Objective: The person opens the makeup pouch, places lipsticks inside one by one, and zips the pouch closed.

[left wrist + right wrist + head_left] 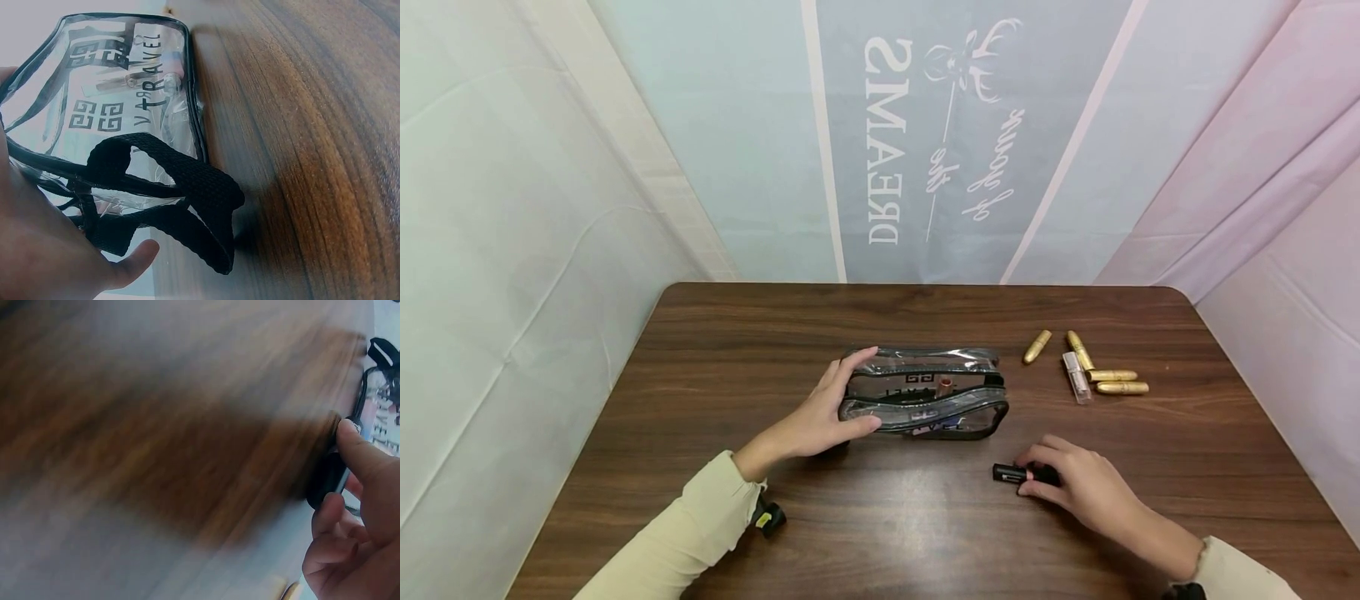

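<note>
- Your right grip (1086,485) pinches a black tube (1006,473) at tabletop (895,525) level.
- Your left grip (822,417), spread wide, touches one end of a clear pouch (925,412), which extends rightward from it.
- Beyond your right grip lie four gold tubes (1122,388) and a clear case (1077,379).

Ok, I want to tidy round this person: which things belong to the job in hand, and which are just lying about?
In the job, it seems:
clear pouch, under the left hand
black tube, held in the right hand
reddish item, inside the pouch

Lying about, untouched (possibly for later):
four gold tubes
clear-cased tube, among them
</note>
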Demonstrator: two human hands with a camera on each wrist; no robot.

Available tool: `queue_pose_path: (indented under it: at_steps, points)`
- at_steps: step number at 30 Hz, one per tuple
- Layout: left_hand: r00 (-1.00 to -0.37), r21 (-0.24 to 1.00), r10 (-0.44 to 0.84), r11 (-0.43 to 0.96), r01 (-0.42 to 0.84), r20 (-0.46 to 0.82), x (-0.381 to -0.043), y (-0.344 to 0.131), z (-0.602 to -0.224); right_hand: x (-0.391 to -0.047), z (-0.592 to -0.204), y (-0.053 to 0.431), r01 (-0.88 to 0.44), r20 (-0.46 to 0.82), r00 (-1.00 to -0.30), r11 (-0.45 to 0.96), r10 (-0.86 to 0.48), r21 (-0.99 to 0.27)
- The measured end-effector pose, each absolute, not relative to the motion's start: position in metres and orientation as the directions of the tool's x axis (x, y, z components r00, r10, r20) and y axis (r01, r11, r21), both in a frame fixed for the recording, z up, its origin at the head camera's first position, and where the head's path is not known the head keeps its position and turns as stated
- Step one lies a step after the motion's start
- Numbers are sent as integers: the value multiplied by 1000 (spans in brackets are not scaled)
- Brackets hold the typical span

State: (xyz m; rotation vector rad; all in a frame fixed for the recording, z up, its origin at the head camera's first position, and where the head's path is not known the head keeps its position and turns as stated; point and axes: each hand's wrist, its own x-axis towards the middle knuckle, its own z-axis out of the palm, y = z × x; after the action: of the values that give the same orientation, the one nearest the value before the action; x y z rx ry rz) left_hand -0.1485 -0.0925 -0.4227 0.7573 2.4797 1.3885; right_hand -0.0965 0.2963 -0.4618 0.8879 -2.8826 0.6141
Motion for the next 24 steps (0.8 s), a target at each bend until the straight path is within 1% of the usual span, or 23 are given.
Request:
queue_pose_path:
  at_steps: [11, 24]
  points:
    - [-842, 836, 532, 418, 355, 91, -148, -93, -423, -106, -462, 311, -502, 179, -865, 804, -469, -320]
    - [-838, 832, 537, 420, 363, 95, -149, -94, -425, -112, -463, 316, -462, 191, -887, 800, -420, -384]
